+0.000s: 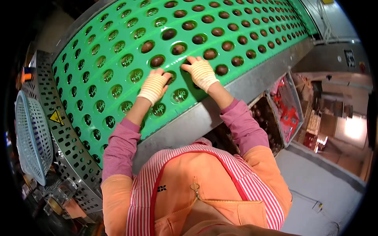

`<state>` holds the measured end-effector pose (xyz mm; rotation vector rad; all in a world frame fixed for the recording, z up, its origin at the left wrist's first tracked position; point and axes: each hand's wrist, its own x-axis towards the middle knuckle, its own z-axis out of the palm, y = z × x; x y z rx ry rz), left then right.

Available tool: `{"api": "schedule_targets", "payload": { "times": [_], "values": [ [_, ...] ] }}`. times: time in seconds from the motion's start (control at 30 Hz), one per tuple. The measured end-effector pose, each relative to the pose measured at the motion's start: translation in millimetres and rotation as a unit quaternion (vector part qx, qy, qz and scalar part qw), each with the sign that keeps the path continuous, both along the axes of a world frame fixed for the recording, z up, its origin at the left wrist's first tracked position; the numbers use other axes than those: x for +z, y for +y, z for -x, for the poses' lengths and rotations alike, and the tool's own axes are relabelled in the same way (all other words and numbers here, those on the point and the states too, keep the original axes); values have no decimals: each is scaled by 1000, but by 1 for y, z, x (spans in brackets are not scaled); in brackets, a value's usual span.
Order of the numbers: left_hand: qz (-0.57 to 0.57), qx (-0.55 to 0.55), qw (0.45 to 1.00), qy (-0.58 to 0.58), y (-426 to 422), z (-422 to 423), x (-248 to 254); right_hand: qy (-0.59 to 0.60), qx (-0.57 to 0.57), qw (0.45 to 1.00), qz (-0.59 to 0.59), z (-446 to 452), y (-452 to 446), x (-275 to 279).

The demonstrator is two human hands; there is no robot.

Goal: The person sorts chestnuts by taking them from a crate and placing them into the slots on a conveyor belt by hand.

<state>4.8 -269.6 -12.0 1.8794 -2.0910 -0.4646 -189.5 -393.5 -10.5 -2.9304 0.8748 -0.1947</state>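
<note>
1. Looking at brown balls (157,61) sitting one per cup in the green sheet (171,62), mostly along its far and right-hand stretch; lots of cups on the left have none.
2. My right hand (202,74) has its fingers bent down at a cup near the filled ones. Can't tell if they're pinched on anything.
3. My left hand (154,85) is just beside it, fingertips over a nearer cup, a bit apart. Can't tell if there's a ball between them.
4. Metal ledge (181,128) runs along my side.
5. Past it, right: more balls in a bin, then red packets (288,116) in a crate.
6. Far left: a pale blue basket (24,129).
</note>
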Motion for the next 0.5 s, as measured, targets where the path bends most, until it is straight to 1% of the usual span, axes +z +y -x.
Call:
{"api": "schedule_targets", "payload": {
  "times": [0.03, 0.07, 0.1, 0.17, 0.2, 0.23, 0.27, 0.3, 0.33, 0.37, 0.43, 0.5],
  "values": [
    [17, 19, 1000, -3, 4, 4, -3, -45, -8, 999, 26, 4, 10, 2],
    [49, 37, 998, 3, 8, 8, -10, -68, -37, 996, -46, 11, 20, 6],
    [80, 56, 995, 11, 14, 11, -20, -156, -53, 983, -86, 22, 32, 8],
    [184, 44, 982, 4, 19, 8, -44, -268, -119, 948, -121, 48, 63, 8],
    [156, 44, 987, -18, 18, 7, -42, -292, -152, 930, -166, 65, 77, 14],
    [128, 44, 990, -40, 16, 12, -31, -348, -198, 904, -149, 80, 98, 31],
    [102, 50, 991, -71, 13, 17, -18, -355, -226, 896, -143, 101, 113, 26],
    [156, 16, 983, -96, 9, 23, -7, -362, -257, 886, -135, 123, 126, 19],
    [158, 9, 982, -103, 2, 34, 7, -403, -259, 870, -114, 142, 141, 16],
    [160, -3, 981, -105, -7, 49, 13, -419, -265, 862, -109, 158, 153, 12],
    [200, -33, 979, 25, -26, 82, -1, -382, -303, 862, -136, 182, 181, 17],
    [193, -78, 978, 26, -40, 116, -13, -372, -291, 877, -92, 200, 201, 9]
  ]
}}
